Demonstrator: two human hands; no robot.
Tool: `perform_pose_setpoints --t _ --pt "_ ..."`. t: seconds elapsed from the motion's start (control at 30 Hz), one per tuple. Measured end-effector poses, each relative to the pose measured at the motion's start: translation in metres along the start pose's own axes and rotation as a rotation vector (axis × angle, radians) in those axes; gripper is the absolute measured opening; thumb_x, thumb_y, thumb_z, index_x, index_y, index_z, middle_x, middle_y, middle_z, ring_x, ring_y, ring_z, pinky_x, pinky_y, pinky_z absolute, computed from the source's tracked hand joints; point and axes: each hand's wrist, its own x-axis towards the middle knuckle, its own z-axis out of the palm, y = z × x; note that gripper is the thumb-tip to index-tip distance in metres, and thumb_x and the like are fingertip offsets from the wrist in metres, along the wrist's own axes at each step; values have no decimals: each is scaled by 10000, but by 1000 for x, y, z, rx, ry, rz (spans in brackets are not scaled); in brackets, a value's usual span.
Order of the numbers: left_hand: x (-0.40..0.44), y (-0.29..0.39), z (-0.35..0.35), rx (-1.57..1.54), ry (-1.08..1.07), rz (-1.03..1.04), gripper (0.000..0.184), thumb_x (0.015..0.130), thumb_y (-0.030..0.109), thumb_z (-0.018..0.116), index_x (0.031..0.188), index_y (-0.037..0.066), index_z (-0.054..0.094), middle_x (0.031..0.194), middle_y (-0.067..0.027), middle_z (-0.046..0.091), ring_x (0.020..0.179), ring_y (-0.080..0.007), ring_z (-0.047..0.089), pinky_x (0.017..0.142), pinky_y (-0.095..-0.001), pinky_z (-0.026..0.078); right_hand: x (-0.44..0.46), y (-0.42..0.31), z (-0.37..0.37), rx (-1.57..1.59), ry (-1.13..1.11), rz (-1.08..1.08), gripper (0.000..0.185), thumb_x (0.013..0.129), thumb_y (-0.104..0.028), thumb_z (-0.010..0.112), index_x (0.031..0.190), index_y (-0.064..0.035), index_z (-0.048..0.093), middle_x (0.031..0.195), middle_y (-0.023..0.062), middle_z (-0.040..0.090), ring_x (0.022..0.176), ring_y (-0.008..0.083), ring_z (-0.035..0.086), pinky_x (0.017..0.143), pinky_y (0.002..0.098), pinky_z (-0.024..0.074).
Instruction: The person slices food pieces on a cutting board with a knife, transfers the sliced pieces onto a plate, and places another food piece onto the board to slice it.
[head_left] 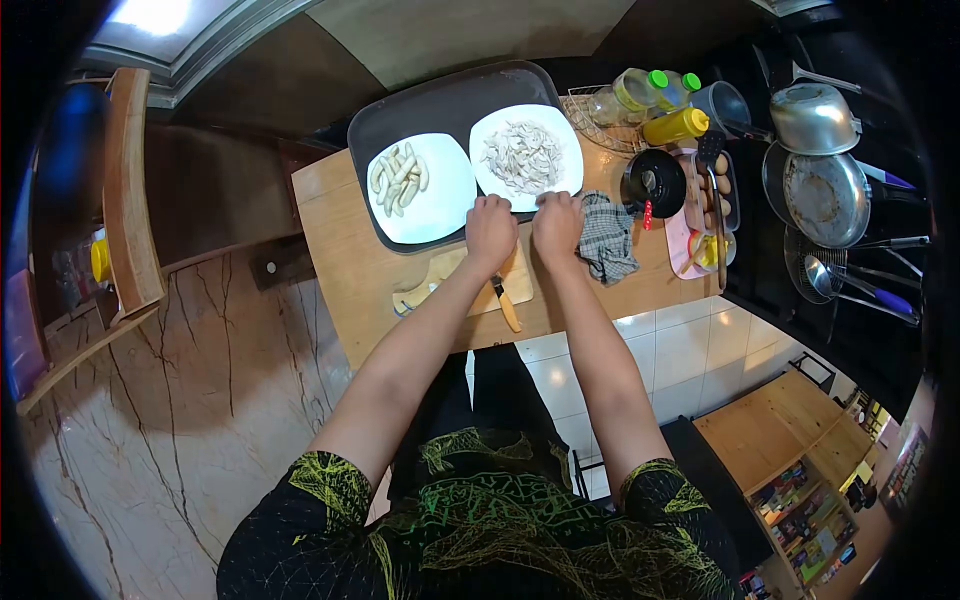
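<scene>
A white square plate (575, 165) heaped with small, thin, pale pieces (523, 157) lies at the right of a dark tray (440, 100). Both hands are at its near rim: my left hand (492, 237) at the near left corner, my right hand (557, 230) at the near right, fingers curled against the edge. Left of it on the tray, a second white plate (430, 215) bears several pale, finger-shaped pieces (398, 180). Below my hands a cutting board (518, 275) is partly covered by my left forearm. A knife with a yellow-orange handle (508, 308) lies on it.
Right of my right hand lies a checked cloth (607, 237), with a small black pan (655, 180) beyond. Bottles with green caps (640, 90) and a yellow squeeze bottle (677, 126) stand at the back right. Eggs (721, 183) sit in a container. Metal pots (815, 118) hang on the right.
</scene>
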Motion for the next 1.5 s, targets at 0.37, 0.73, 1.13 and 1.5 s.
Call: perform_pose_setpoints --t 0.37,0.73,1.13,1.5 --pt "5 -17 -10 280 -75 330 354 916 148 703 1255 67 645 1306 -71 652 1231 -261 596 1060 -432 460 -1 -1 -4 -252 -300 -227 329 964 -129 622 1277 -92 715 1295 130 671 1220 318 615 1030 465 483" --pt "-23 -24 -25 229 -67 245 632 993 227 649 1592 80 511 1708 -143 428 1597 -356 358 1316 -570 227 -34 -14 7 -65 -92 -282 619 962 -111 643 1574 -110 547 1568 206 525 1464 395 475 1225 528 370" --pt "-83 -100 -70 202 -67 -34 732 1051 295 619 1701 103 342 1779 -192 274 1651 -369 247 1332 -606 152 -69 -67 31 -92 -204 -340 712 1018 -159 625 1688 -127 386 1743 217 317 1607 433 294 1306 596 237" --pt "-84 -145 -107 -28 38 -362 547 1022 249 672 1522 49 576 1393 -169 643 1297 -365 591 1079 -500 480 -55 -144 67 52 -247 -389 606 1009 -121 621 1600 -70 501 1484 212 573 1340 398 559 1118 506 476"
